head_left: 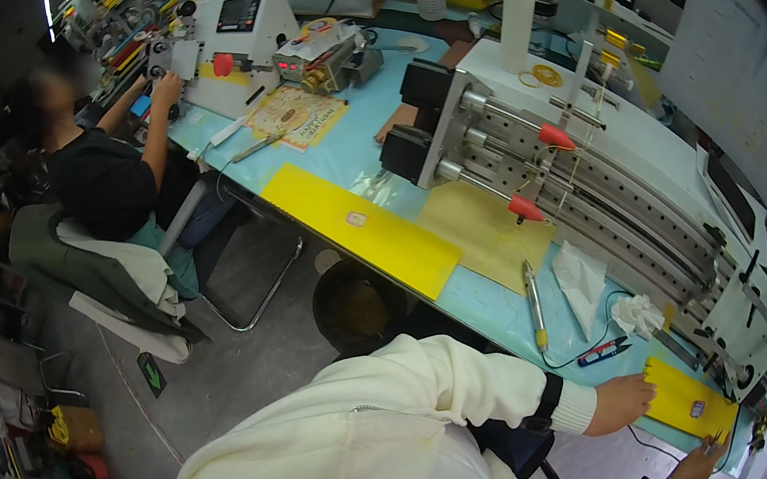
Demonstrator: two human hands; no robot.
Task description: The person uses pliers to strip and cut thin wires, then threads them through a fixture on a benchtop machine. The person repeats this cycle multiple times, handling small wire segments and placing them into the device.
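Note:
At the lower right, a small yellow board (pixel 671 394) lies at the table's near edge, with a small pale-and-dark label on it. My left hand (pixel 622 403) is closed on the board's left end, fingertips over its edge. By the opposite end is my right hand (pixel 691 470), its fingers pinched round a thin pointed tool (pixel 717 440), possibly tweezers; too small to be sure. A pen-shaped metal tool with a yellow tip (pixel 536 305) and two markers (pixel 603 352) rest to the left of the board. Crumpled white tissue (pixel 636 314) sits just beyond it.
A large metal machine with rollers and red-capped shafts (pixel 535 173) takes up the table's right side. A long yellow board (pixel 361 228) and a tan sheet (pixel 483 228) lie on the blue mat. Another person (pixel 104 175) sits at a white machine (pixel 239 40). A black bin (pixel 359 304) stands below.

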